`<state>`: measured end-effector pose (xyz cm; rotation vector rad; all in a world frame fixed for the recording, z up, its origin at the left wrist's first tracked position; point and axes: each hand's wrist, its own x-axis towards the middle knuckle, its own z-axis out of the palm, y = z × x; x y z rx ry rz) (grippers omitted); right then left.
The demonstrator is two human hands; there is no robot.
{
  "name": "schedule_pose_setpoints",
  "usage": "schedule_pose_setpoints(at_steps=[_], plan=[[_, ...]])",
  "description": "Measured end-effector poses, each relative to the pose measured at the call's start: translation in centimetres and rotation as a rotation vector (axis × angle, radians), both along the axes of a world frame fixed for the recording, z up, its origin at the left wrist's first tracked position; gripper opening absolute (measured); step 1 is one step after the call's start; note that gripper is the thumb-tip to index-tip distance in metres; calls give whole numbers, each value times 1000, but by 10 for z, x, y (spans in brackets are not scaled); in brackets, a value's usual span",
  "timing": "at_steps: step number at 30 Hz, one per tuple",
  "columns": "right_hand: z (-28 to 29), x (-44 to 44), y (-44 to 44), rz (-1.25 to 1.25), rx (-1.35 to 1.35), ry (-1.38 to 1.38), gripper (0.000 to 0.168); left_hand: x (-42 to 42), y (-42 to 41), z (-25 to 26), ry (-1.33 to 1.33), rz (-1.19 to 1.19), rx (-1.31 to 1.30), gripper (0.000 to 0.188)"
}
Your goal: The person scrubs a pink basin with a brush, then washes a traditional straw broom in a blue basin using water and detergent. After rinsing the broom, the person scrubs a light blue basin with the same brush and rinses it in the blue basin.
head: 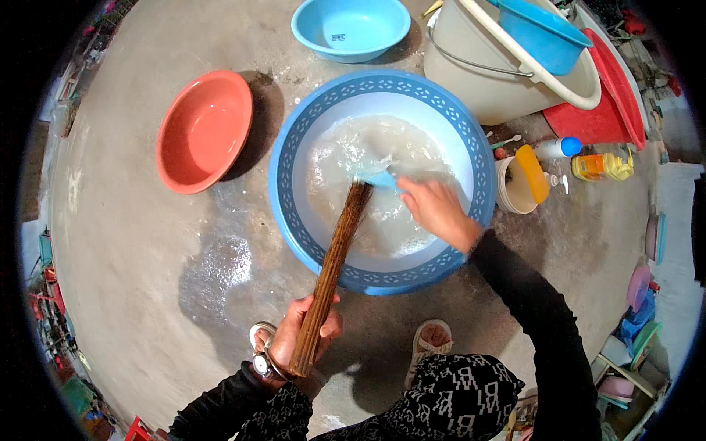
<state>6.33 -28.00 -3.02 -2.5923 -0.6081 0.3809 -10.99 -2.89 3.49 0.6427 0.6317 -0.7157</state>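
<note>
My left hand (298,331) is closed around the lower part of a brown broom made of bundled stiff bristles (331,270). The broom slants up over the near rim of a large blue and white plastic basin (284,215), its far tip at the cloudy, foamy water (380,231). Over that water, my right hand (433,206) grips the edge of a light blue object (380,177) beside the broom's tip. Splashing and motion blur hide the object's shape, so its exact kind cannot be told.
An orange-red basin (204,132) stands at left, a light blue basin (350,27) beyond. A cream bucket (469,66) holds a blue basin (543,36). Right of the large basin are a small white tub (515,190) and a yellow pump bottle (601,166). The concrete floor (220,275) is wet.
</note>
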Motion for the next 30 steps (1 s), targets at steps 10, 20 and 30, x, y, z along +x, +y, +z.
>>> schedule_pose_setpoints(at_steps=[10,20,30], plan=[[61,-79,3,52,481,192,17,-11,14,4,135,50,25,46],[17,22,-21,-34,190,-195,18,0,16,13,-4,-29,32,49],[7,-24,1,26,-43,234,24,6,9,3,-87,-66,130,34]])
